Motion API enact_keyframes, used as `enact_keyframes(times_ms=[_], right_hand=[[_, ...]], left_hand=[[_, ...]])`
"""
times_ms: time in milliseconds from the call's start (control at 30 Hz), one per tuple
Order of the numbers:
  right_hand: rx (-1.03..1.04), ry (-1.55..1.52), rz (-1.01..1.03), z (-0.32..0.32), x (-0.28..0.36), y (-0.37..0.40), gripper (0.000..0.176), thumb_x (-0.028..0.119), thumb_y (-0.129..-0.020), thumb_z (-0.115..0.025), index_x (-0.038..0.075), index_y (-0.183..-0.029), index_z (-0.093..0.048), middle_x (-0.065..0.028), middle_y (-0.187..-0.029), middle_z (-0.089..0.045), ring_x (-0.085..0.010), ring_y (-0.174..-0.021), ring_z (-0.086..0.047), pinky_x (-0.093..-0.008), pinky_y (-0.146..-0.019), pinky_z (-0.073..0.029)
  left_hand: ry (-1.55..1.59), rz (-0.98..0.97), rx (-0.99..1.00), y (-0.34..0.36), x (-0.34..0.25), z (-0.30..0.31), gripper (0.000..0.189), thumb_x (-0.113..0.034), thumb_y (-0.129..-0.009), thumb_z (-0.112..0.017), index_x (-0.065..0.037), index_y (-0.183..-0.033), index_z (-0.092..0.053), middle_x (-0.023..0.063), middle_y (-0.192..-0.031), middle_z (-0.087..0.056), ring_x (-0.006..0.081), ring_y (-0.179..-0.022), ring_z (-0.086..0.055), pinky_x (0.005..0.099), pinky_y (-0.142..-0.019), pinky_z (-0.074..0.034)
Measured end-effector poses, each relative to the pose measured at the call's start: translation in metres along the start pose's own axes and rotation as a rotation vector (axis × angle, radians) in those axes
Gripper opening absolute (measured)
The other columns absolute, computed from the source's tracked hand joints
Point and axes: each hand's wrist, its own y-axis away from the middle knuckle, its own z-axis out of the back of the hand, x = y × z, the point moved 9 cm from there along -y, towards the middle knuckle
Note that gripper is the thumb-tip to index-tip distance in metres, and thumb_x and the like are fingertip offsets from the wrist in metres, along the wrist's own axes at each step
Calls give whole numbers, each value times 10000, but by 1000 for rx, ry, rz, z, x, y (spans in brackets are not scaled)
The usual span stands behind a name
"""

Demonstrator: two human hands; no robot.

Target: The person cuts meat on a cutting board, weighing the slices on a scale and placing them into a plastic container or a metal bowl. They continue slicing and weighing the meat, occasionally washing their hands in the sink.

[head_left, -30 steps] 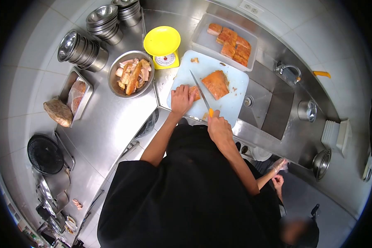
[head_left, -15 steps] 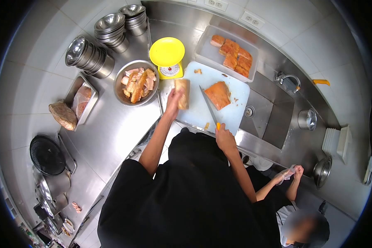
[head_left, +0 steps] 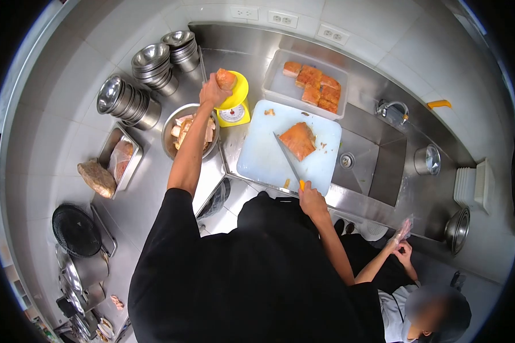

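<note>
Stacked steel bowls [head_left: 151,60] at 11 o'clock; bowl of fish trimmings [head_left: 167,135] at 10; white tray of salmon portions [head_left: 280,83] at 1; sink [head_left: 383,166] at 3; co-worker's hands [head_left: 400,248], holding plastic, at 4.

Plan of the counter. The board [head_left: 263,157] lies at the front edge. On its right half lies the slab [head_left: 298,140], with the knife [head_left: 286,157] just left of it. The knife's handle is in the right hand [head_left: 312,200] at the near edge. The tray [head_left: 280,86] sits behind the board, against the wall. The scale [head_left: 233,106] stands behind and left of the board. The left hand [head_left: 213,91] holds a cut [head_left: 225,78] above the scale's pan. The bowl [head_left: 169,128] sits left of the scale, under the forearm. Bowl stacks [head_left: 154,63] stand behind the bowl. The sink [head_left: 377,154] lies right of the board.
</note>
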Motion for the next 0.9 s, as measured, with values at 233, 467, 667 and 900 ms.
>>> enact_keyframes(times_ms=[233,467,667,900], right_hand=[[12,-88,-26,-12,-11,10,349,296,-1030,-542,-17,-1158,-458,-349,-913,-683,-542,-891,-669,-624,-820,-519],[18,-99,-20,-21,-9,12,361,280,-1013,-573,-26,-1158,-449,-339,-895,-685,-532,-884,-674,-613,-804,-531],[31,-101,-24,-22,-11,12,387,290,-1012,-579,-34,-1177,-446,-343,-909,-685,-539,-883,-671,-609,-807,-530],[40,-89,-28,-23,-13,11,404,292,-1000,-597,-35,-1182,-447,-344,-916,-685,-537,-883,-674,-609,-808,-531]], left_hand=[[-44,-35,66,-3,0,-23,789,-326,-678,-841,-117,-1342,-472,226,-1223,-673,424,-1140,-648,504,-950,-538],[-131,-29,46,-1,2,-29,1037,-411,-664,-898,-133,-1506,-359,231,-1411,-545,447,-1276,-539,504,-1054,-473],[-141,-12,34,10,-8,-17,1104,-439,-676,-892,-132,-1563,-310,212,-1438,-491,411,-1327,-485,510,-1079,-445],[-79,-27,-5,10,-12,-12,1071,-420,-683,-883,-121,-1548,-328,204,-1459,-459,410,-1352,-438,552,-1086,-418]])
